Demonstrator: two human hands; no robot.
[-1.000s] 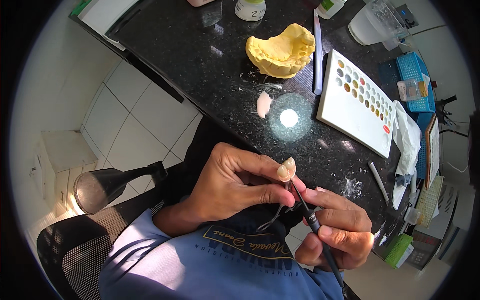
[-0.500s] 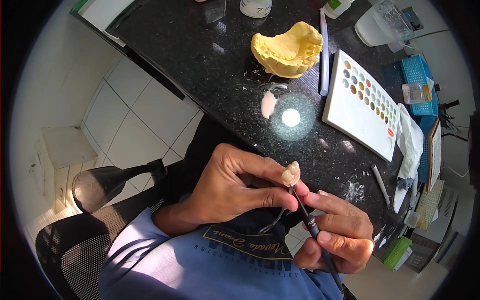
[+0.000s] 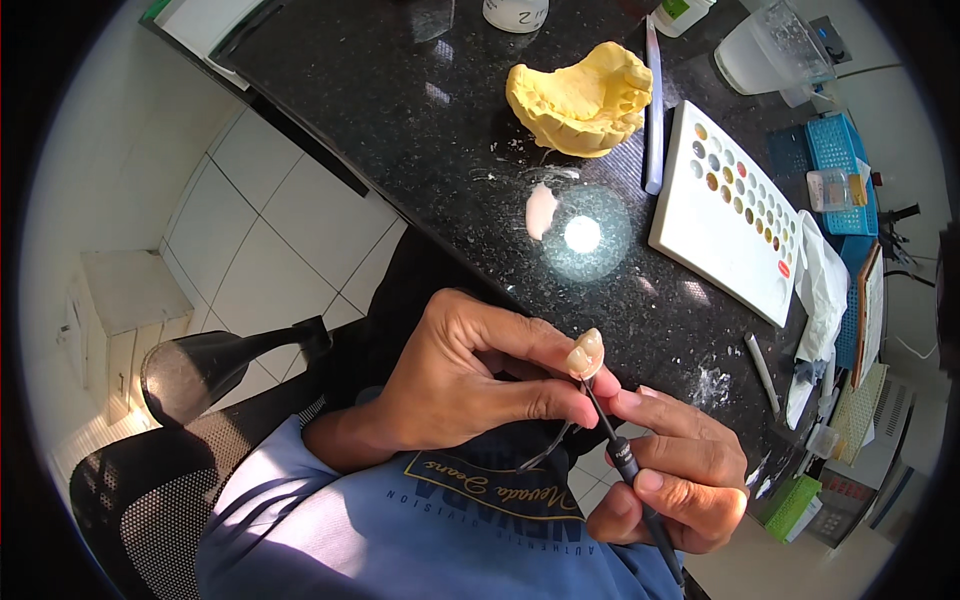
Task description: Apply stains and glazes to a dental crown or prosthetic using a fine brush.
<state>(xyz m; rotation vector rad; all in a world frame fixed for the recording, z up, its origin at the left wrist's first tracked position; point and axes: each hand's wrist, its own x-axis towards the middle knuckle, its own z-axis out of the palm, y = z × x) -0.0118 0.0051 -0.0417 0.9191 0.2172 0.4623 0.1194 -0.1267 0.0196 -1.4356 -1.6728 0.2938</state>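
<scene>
Close above my lap, my left hand (image 3: 490,375) pinches a small dental piece (image 3: 585,352) between thumb and fingers. Tooth-shaped, cream-coloured crowns with a pinkish base show above the fingertips. A thin, dark, curved metal part (image 3: 548,450) sticks out below that hand; what it joins is hidden. My right hand (image 3: 680,470) grips a slim black-handled dental instrument (image 3: 622,458), its narrow end reaching up to the underside of the dental piece. Whether tip and piece touch I cannot tell. Beyond the hands, a yellow dental cast (image 3: 575,110) rests on the dark speckled bench (image 3: 430,165).
Behind my hands lie a pink blob (image 3: 541,211) and a bright light spot. Rightward are a white shade palette (image 3: 690,225), a pale lilac stick (image 3: 654,120), a whitish stick (image 3: 762,373), crumpled tissue (image 3: 820,290) and a clear plastic cup (image 3: 765,60). A black chair (image 3: 180,470) stands left.
The dental piece has turned slightly in my left fingers. Both hands keep their grips and nearly the same places. The bench scene has shifted a little to the right in view.
</scene>
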